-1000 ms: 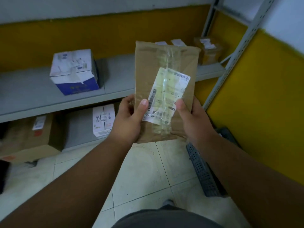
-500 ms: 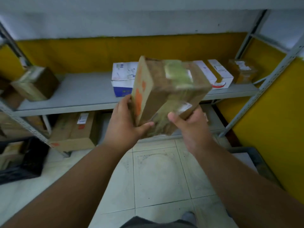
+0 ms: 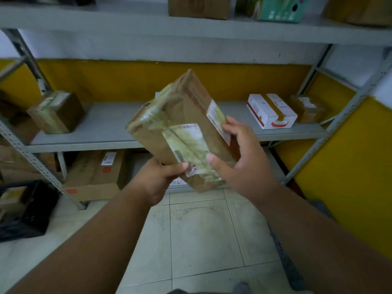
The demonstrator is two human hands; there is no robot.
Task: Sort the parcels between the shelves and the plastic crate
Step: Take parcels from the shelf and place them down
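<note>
Yellow wall, grey metal shelves [image 3: 101, 126] ahead. Left hand [image 3: 158, 180] gripping the near bottom corner of the brown parcel [image 3: 182, 132]; right hand [image 3: 239, 164] cupped against its right side, thumb on the taped front. Parcel held up between both, long axis tilted from 5 toward 11 o'clock, middle shelf beyond at 12 o'clock. Left hand nearer underneath.

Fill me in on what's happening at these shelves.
A person is sorting parcels and holds a taped brown parcel up in front of the shelving, tilted. The left hand grips its lower end; the right hand is on its right side, thumb on the front. It sits on no shelf yet. The middle shelf behind carries a brown box at left and a white box at right.
</note>
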